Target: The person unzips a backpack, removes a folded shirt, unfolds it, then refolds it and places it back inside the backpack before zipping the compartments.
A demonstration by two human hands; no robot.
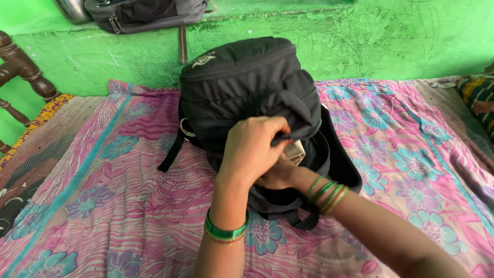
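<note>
A black backpack [247, 85] lies on a bed covered with a pink flowered sheet [113, 185]. Its main compartment is unzipped and gapes toward me. My left hand [252, 146] pinches the edge of the backpack's black flap and holds it up. My right hand [280, 175] reaches under the left hand into the opening, next to a beige folded thing [297, 152] that sticks out of the compartment; whether the fingers grip it is hidden. Green bangles sit on both wrists.
A green painted wall [370, 41] runs behind the bed, with a ledge bearing a second grey bag [146, 13] and a metal vessel [72, 9]. Dark carved wooden bed posts [23, 67] stand at the left. A patterned cushion [478, 100] lies at the right edge.
</note>
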